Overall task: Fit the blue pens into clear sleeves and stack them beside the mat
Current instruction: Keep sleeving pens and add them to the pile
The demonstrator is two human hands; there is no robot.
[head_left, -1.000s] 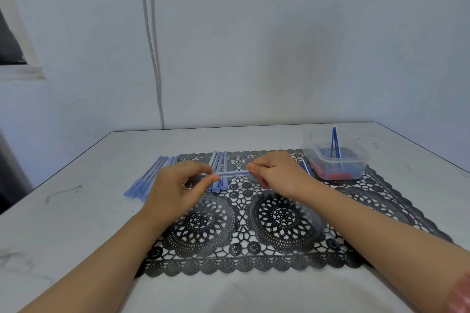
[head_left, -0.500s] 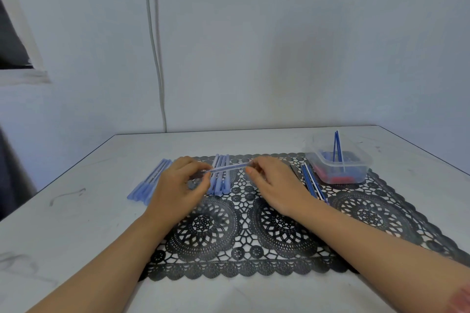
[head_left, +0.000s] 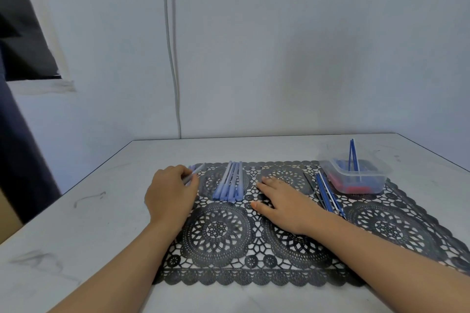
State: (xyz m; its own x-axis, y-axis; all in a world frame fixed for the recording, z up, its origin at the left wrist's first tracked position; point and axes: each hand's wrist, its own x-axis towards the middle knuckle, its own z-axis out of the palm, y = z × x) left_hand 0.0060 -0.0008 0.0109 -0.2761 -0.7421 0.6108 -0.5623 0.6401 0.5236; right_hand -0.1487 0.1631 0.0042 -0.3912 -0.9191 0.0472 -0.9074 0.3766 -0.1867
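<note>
My left hand (head_left: 171, 190) grips a sleeved pen (head_left: 195, 173) at the far left edge of the black lace mat (head_left: 279, 236); the pen points away and to the right. The hand hides the stack beside the mat, apart from a few pale blue tips (head_left: 191, 167). My right hand (head_left: 282, 202) lies flat and open on the mat, holding nothing. Between the hands lie several light blue sleeved pens (head_left: 230, 181) side by side. Thin dark blue pens (head_left: 326, 193) lie on the mat to the right of my right hand.
A clear plastic tub (head_left: 358, 175) stands at the mat's far right corner, with blue pens upright in it and red and blue items at its bottom. The grey table (head_left: 101, 223) meets a white wall behind. A cable (head_left: 173, 58) runs down the wall.
The right hand has let go of the pen and dropped flat onto the mat. The left hand has carried the pen left, to the mat's edge. The camera has tilted up.
</note>
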